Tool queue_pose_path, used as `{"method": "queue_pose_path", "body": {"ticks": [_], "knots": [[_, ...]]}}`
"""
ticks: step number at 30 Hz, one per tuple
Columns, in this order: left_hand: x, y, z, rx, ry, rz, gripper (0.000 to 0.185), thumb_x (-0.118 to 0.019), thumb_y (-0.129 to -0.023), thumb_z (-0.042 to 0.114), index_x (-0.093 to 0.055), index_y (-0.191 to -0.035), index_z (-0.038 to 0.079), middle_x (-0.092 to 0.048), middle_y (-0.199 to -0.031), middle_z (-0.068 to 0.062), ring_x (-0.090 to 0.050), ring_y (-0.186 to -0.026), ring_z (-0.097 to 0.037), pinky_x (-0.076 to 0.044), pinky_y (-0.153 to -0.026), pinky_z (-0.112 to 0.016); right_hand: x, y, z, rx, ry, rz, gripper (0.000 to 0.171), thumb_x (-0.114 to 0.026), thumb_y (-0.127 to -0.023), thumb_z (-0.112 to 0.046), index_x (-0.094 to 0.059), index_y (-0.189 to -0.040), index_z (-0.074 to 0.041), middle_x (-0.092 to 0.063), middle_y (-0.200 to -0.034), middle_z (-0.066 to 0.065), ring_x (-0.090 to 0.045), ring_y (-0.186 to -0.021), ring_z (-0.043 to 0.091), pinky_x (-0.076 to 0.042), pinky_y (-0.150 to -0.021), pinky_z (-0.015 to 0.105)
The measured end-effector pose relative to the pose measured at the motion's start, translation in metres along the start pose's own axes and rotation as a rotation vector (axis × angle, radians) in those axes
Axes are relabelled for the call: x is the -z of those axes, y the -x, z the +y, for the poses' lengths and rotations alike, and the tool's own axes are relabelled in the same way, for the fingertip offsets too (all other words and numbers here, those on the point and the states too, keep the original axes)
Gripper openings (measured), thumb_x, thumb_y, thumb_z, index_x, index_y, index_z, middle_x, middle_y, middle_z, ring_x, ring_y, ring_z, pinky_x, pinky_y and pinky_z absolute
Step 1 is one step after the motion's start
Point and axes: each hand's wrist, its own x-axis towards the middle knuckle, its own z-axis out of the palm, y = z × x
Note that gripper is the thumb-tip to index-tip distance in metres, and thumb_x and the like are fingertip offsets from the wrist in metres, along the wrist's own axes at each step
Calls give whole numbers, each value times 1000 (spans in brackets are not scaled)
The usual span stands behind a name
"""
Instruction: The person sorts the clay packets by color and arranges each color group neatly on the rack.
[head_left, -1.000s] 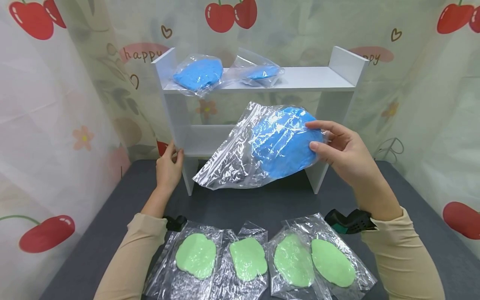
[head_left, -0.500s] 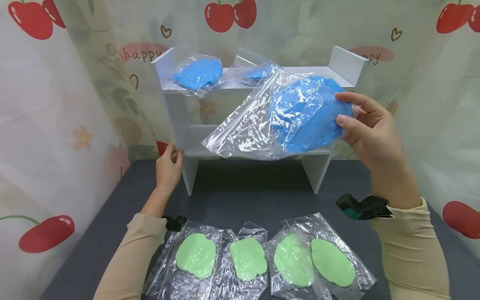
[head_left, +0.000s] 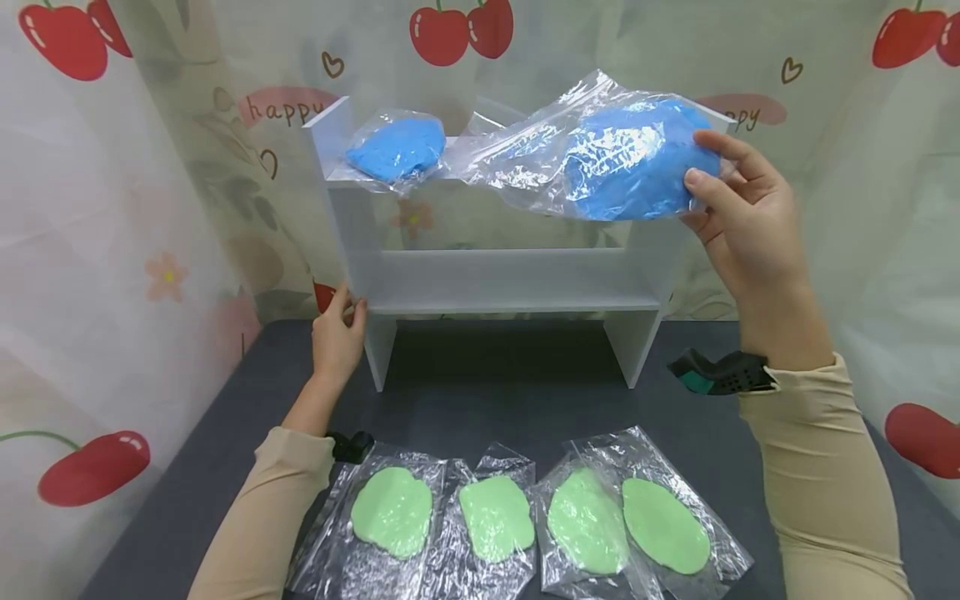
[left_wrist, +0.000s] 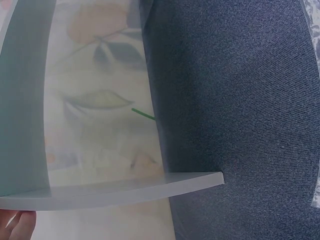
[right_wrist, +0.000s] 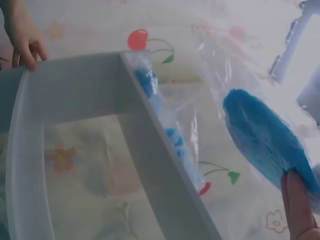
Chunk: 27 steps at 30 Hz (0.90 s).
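Note:
My right hand (head_left: 716, 187) pinches a clear plastic bag of blue dough (head_left: 622, 158) and holds it in the air over the right half of the white shelf's (head_left: 495, 279) top board; the right wrist view shows the blue dough (right_wrist: 262, 137) beside the shelf (right_wrist: 75, 87). My left hand (head_left: 339, 329) grips the shelf's left upright near its foot. Another bag of blue dough (head_left: 396, 147) lies on the top board at the left. A further bag behind the held one is mostly hidden.
Several clear bags of green dough (head_left: 495, 517) lie in a row at the near edge of the dark grey table (head_left: 510, 400). The shelf's lower board is bare. Cherry-printed curtains (head_left: 90, 208) close in the left, back and right sides.
My right hand has lifted the bag of blue dough from in front of the lower board up and rightward to the level of the top board. My left hand has stayed put.

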Motion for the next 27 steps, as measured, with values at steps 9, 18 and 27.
{"method": "queue_pose_path", "body": {"ticks": [9,18,27], "knots": [[0,-1,0,7,-3,11,42,-49,-97,18,-45,-139,12,-61,-122,-23,-65,-101,-37,-54,-75,-50,-4,-24,1,-65,-23,168,38,-64,-83,4,-60,-119,-6,-41,-127,6,-52,-104,21,-56,-75,24],[1,0,1,3,8,7,42,-49,-97,18,-45,-139,13,-61,-123,-22,-65,-101,-37,-54,-75,-50,-12,-47,8,-1,51,317,34,-69,-79,2,-64,-111,-9,-38,-85,2,-50,-78,13,-54,-63,19],[0,0,-1,-11,27,5,44,-49,-97,20,-44,-140,15,-61,-123,-21,-65,-102,-36,-54,-76,-50,-11,-58,18,28,177,372,32,-67,-83,-1,-62,-113,-11,-40,-82,2,-44,-69,10,-51,-63,16]]}}
